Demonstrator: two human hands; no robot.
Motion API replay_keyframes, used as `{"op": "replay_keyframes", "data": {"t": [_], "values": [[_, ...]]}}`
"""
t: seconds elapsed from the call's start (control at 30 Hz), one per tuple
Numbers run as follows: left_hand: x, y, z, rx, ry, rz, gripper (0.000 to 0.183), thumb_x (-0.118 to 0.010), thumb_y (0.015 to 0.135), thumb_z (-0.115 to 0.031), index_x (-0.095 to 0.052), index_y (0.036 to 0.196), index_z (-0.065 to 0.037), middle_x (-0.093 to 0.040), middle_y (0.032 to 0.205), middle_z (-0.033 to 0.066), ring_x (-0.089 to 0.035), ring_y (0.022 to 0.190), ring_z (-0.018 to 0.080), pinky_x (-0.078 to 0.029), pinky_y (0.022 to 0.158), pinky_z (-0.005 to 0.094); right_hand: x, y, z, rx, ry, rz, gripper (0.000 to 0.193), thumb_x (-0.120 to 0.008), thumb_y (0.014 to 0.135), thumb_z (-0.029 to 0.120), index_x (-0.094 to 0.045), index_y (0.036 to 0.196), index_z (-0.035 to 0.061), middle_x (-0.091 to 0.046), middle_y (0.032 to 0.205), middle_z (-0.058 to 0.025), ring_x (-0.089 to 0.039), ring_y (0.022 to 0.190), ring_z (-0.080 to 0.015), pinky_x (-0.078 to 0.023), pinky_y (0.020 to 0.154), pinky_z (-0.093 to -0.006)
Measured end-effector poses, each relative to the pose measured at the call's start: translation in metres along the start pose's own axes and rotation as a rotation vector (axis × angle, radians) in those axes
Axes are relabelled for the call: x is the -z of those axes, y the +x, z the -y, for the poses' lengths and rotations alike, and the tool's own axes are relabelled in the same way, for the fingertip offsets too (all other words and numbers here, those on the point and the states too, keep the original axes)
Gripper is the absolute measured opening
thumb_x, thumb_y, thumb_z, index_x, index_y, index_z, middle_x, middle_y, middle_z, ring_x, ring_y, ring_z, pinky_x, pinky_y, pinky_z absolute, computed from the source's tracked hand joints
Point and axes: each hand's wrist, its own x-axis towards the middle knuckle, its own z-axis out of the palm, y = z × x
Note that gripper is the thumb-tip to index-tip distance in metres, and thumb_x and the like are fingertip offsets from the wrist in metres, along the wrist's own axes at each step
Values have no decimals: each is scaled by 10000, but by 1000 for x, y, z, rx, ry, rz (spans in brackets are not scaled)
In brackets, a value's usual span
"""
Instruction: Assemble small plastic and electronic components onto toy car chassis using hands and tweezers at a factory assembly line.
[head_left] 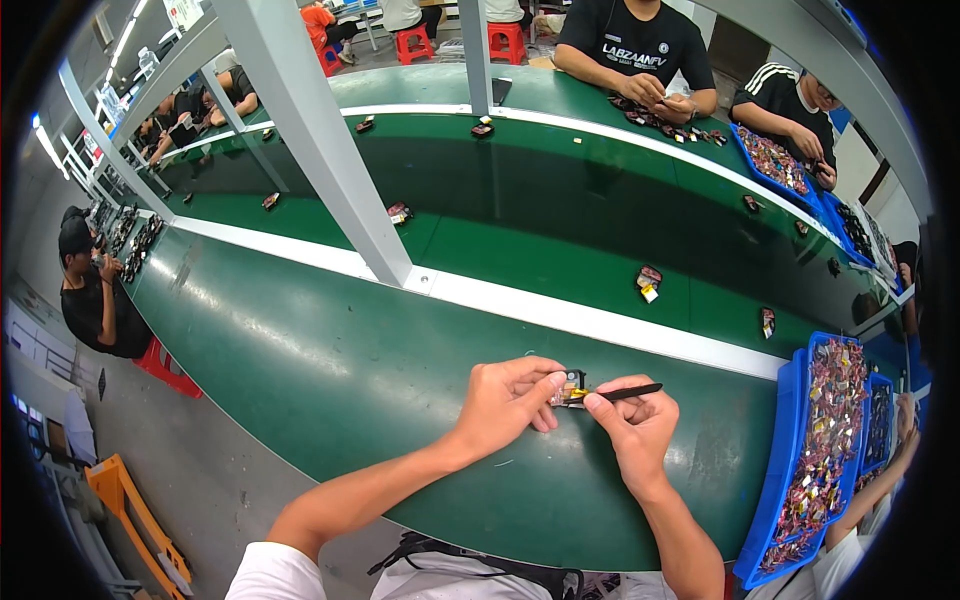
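Your left hand (512,398) is closed in a pinch, thumb on top and fingers beneath, on the left edge of a small black-framed unit (573,381); the gap is only as wide as the part. Your right hand (638,428) is closed too, thumb and fingers around a slim black pen-like tool (640,390), its working end angled left over the unit by a yellow patch; whether the tip touches, can't tell. The unit sits between your hands, over the near green worktop (400,400); whether it rests on the top is hidden by your fingers. It looks light, likely a stiff plastic shell with delicate innards, so hold it by the black rim, keep pressure off the middle and don't tug the yellow bit. Smooth edges may slip if you pinch only a corner. The tool looks rigid and light; grip it low for control. Beyond, past the white rail (520,310), similar-looking parts sit on the green belt (560,250), one with a pale tab (650,294) nearest. To your right, a blue tray (787,410) holds heaped small, mixed-colour pieces; probably light, possibly prone to tangling.
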Motion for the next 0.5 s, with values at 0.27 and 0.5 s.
{"op": "replay_keyframes", "data": {"t": [0.27,0.5], "values": [[1,4,-4,125,-104,87,249,-657,997,-124,-685,1091,105,-710,852,141,-715,623,190,-582,512,276,9,-1,17,-135,113,39,117,-753,879,-53,-669,961,-60,-696,852,-80,-632,705,-77,-481,597,-199],[-14,-1,-7,38,-7,-3,262,-665,992,-123,-688,1108,110,-730,862,146,-708,623,167,-572,514,269,14,-1,17,-165,92,8,135,-742,882,-66,-657,987,-74,-709,888,-118,-682,776,-120,-527,654,-219]]}}
